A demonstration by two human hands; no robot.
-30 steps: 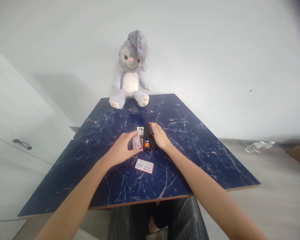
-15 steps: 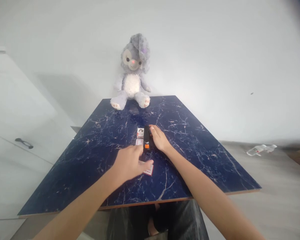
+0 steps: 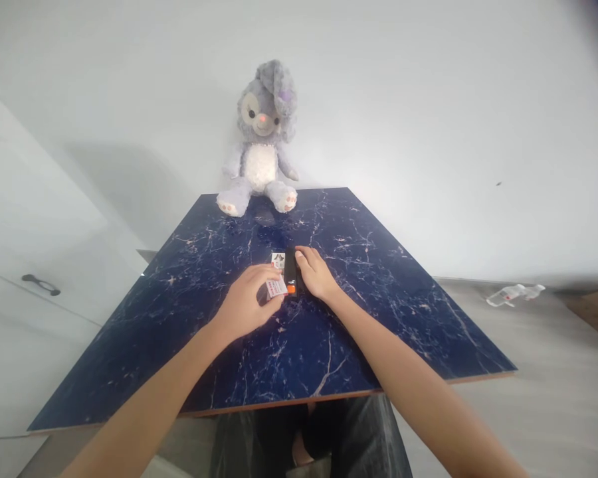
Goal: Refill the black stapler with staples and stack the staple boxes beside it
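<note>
The left hand (image 3: pixel 244 302) has just come up from the near part of the bench (image 3: pixel 379 318), where half a second ago it was reaching over a flat white-and-red packet (image 3: pixel 276 285). That packet's old spot in front of the person is now bare, and the packet appears to be the one now pinched between the left thumb and fingers, which are closed to about its width. It sits tilted just left of the lower end of a black stapler (image 3: pixel 290 271) with an orange patch, below a small white box (image 3: pixel 278 259) that bears a dark picture. A similar red-edged piece showed in that place half a second ago; the left hand and the packet now cover it, so whether it lies underneath cannot be told. The right hand (image 3: pixel 315 272) has hardly shifted: it lies along the stapler's right side, fingers loosely curved near the upper end, and whether they grip it or only rest against it cannot be told. For the work in hand, the change seems to mean that the one loose piece has joined the others, so all the small things in view now form one close group, while the plush toy (image 3: pixel 262 133) sits at the far edge as before.
</note>
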